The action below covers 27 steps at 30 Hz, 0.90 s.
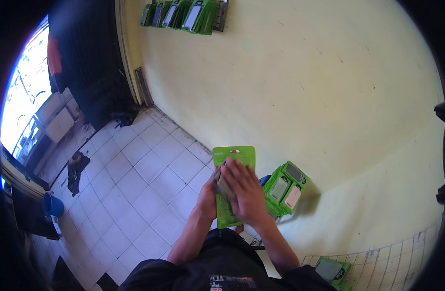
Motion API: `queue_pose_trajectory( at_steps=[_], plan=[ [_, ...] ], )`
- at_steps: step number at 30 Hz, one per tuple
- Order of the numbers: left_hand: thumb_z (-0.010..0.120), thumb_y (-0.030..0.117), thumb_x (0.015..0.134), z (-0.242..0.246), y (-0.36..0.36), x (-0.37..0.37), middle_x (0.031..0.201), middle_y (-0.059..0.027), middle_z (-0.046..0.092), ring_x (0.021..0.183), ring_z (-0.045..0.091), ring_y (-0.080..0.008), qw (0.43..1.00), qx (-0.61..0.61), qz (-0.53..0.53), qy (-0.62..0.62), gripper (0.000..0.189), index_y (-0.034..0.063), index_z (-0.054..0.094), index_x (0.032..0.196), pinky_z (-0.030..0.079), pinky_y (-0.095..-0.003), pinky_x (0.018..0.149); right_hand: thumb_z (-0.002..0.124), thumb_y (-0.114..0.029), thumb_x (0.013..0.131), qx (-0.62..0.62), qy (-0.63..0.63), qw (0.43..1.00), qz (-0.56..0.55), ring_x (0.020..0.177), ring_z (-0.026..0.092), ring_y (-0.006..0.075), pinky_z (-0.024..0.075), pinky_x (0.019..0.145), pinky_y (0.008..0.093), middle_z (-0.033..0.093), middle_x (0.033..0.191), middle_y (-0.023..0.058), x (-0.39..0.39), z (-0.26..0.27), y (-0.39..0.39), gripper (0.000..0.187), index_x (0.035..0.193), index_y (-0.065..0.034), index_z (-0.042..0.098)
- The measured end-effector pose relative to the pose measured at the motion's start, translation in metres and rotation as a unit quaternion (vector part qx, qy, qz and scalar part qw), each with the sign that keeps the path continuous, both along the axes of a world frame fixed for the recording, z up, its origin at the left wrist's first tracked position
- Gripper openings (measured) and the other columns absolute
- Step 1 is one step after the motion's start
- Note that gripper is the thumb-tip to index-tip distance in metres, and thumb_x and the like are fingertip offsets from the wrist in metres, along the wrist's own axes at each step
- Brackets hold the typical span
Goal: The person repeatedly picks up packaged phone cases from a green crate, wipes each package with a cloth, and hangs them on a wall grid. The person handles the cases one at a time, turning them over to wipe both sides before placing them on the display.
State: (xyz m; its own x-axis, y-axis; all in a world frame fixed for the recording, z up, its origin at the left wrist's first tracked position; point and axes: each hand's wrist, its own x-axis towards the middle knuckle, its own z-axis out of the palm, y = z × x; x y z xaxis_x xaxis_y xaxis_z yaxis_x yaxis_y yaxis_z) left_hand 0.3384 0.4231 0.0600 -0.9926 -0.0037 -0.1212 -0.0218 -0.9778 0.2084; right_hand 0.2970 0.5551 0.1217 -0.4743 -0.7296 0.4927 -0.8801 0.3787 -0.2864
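Observation:
A green plastic pouch (234,154) with a hang hole at its top is upright in front of me. My left hand (206,198) grips the pouch's left side, its fingers mostly hidden. Across the pouch's front lies my right hand (246,192), blurred, with its fingers extended over a brownish or grey flat item that I cannot make out clearly. Whether the right hand grips this item or only rests on it does not show. Close to the right hand is a stack of green packs (280,189) with phone cases showing in them.
More green packs (193,18) hang from a rack on the yellow wall (298,91). At lower right, a wire grid (386,265) carries another green pack (331,271). A blue bucket (52,204) and a black cloth or bag (77,171) are on the tiled floor (149,196) at left.

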Motion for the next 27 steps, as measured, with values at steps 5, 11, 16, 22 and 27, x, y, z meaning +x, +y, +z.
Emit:
queue_pose_trajectory(
  at_steps=[5, 11, 16, 22, 27],
  plan=[
    [0.035, 0.047, 0.112, -0.011, -0.022, -0.004, 0.134, -0.019, 0.063, 0.115, 0.067, -0.0298, 0.998, -0.034, 0.006, 0.05, 0.056, 0.0034, 0.05, 0.145, 0.056, -0.0449, 0.099, 0.064, -0.008, 0.083, 0.018, -0.045, 0.997, 0.055, 0.147, 0.043, 0.0295, 0.0336, 0.121, 0.0498, 0.046, 0.16, 0.0086, 0.045, -0.034, 0.025, 0.066, 0.148, -0.0118, 0.053],
    [0.036, 0.047, 0.112, -0.001, -0.016, -0.011, 0.136, -0.0181, 0.062, 0.118, 0.065, -0.0325, 0.999, -0.026, 0.014, 0.016, 0.056, 0.0041, 0.049, 0.145, 0.055, -0.047, 0.1, 0.066, 0.003, 0.09, -0.125, -0.398, 0.908, 0.038, 0.13, 0.06, 0.0287, 0.0419, 0.114, 0.0436, 0.065, 0.136, 0.0124, 0.054, -0.016, 0.054, 0.052, 0.14, -0.0057, 0.056],
    [0.035, 0.049, 0.111, 0.01, 0.0, -0.009, 0.14, -0.0191, 0.059, 0.123, 0.063, -0.034, 0.998, -0.003, -0.049, 0.047, 0.06, 0.004, 0.047, 0.148, 0.052, -0.0488, 0.106, 0.067, -0.008, 0.099, -0.38, -0.527, 0.76, -0.002, 0.133, 0.054, 0.0312, 0.0389, 0.115, 0.0445, 0.061, 0.135, 0.0175, 0.038, 0.02, 0.045, 0.053, 0.147, -0.0024, 0.046],
    [0.034, 0.051, 0.11, 0.02, 0.008, 0.002, 0.141, -0.0181, 0.06, 0.125, 0.062, -0.0338, 0.995, -0.063, -0.063, 0.041, 0.061, 0.0042, 0.049, 0.147, 0.051, -0.0482, 0.106, 0.068, -0.021, 0.097, -0.276, -0.065, 0.955, -0.089, 0.146, 0.039, 0.0429, 0.0293, 0.121, 0.0512, 0.043, 0.154, 0.0257, 0.034, 0.014, 0.03, 0.06, 0.151, -0.0046, 0.046],
    [0.033, 0.059, 0.109, 0.023, 0.012, 0.004, 0.146, -0.0163, 0.056, 0.132, 0.057, -0.0306, 0.988, -0.149, -0.031, 0.0, 0.069, 0.0053, 0.048, 0.149, 0.046, -0.0456, 0.112, 0.059, -0.03, 0.101, -0.015, -0.016, 0.999, -0.048, 0.15, 0.033, 0.044, 0.0263, 0.122, 0.0546, 0.031, 0.164, 0.0252, 0.039, -0.012, 0.018, 0.06, 0.157, -0.0148, 0.043]
  ],
)
